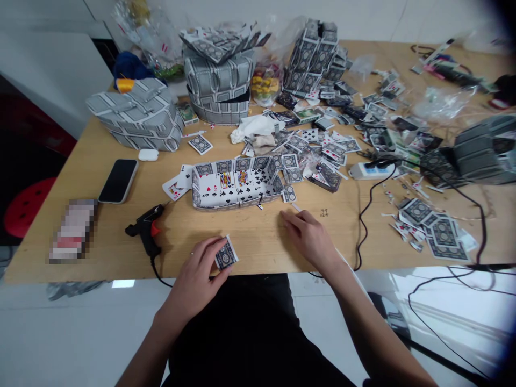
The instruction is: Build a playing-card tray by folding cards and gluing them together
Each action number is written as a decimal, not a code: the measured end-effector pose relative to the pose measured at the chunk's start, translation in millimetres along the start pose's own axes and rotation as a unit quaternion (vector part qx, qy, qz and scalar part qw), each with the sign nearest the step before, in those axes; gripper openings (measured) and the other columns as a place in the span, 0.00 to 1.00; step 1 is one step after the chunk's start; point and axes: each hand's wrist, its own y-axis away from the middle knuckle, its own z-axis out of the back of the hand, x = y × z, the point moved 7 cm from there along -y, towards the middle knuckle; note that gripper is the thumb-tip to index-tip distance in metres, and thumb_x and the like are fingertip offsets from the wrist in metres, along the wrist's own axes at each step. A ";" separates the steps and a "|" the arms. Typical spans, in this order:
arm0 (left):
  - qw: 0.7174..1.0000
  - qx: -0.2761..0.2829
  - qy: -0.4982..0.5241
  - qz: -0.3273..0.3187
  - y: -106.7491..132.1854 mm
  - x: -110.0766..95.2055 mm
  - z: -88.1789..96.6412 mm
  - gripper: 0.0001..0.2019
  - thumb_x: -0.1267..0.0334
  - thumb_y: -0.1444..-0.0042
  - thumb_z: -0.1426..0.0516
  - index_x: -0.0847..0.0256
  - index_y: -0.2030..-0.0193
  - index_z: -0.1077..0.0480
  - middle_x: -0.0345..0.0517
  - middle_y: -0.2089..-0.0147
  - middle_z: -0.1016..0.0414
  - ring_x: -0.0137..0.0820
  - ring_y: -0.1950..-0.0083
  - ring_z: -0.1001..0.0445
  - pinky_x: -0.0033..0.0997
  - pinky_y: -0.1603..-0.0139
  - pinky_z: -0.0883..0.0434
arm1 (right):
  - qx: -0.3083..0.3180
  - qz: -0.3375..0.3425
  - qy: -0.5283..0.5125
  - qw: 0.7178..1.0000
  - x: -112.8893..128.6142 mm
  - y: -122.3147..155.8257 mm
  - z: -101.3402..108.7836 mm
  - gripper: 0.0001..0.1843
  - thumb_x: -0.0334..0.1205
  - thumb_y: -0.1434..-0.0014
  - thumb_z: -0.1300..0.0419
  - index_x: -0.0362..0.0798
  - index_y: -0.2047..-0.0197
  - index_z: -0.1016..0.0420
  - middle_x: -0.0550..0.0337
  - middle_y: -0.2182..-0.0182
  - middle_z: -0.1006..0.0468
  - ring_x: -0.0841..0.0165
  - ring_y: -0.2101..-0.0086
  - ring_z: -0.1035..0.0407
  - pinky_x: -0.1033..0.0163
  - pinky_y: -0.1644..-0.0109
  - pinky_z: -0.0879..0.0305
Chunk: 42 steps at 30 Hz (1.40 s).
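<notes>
Your left hand [203,266] pinches a dark-and-white rectangular paper card [226,255], likely a shaping step needing steady pressure next, while your right hand [310,237] half-curls (can't tell if gripping).

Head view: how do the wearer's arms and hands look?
The left hand and right hand are ungloved, the left with what looks like a small ring on one finger. Both forearms are bare, no sleeve or wristband showing; a black top is worn.
</notes>
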 end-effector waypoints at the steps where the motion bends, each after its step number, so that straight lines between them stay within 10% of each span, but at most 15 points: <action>1: 1.000 0.001 0.000 -0.001 -0.1 -0.6 -0.2 0.28 0.58 0.30 0.38 0.46 0.26 0.38 0.50 0.31 0.27 0.44 0.31 0.24 0.50 0.32 0.23 | -0.004 0.001 0.000 1.000 0.4 0.7 -0.6 0.22 0.41 0.24 0.48 0.47 0.37 0.18 0.47 0.57 0.21 0.58 0.63 0.23 0.56 0.57 0.27; 23: 1.000 -0.014 -0.013 0.010 1.5 2.9 3.8 0.27 0.59 0.29 0.38 0.47 0.27 0.39 0.52 0.30 0.28 0.45 0.31 0.24 0.50 0.32 0.23 | 0.004 -0.007 0.005 1.000 13.9 4.1 -3.3 0.23 0.43 0.23 0.48 0.47 0.35 0.20 0.47 0.57 0.20 0.57 0.62 0.23 0.55 0.56 0.29; 42: 1.000 -0.017 -0.001 -0.005 2.6 -1.1 3.6 0.27 0.60 0.30 0.38 0.48 0.27 0.36 0.52 0.31 0.27 0.44 0.31 0.24 0.51 0.31 0.24 | 0.080 0.113 -0.068 0.988 84.3 8.2 -25.8 0.18 0.39 0.23 0.45 0.48 0.36 0.22 0.48 0.56 0.21 0.57 0.57 0.23 0.55 0.52 0.24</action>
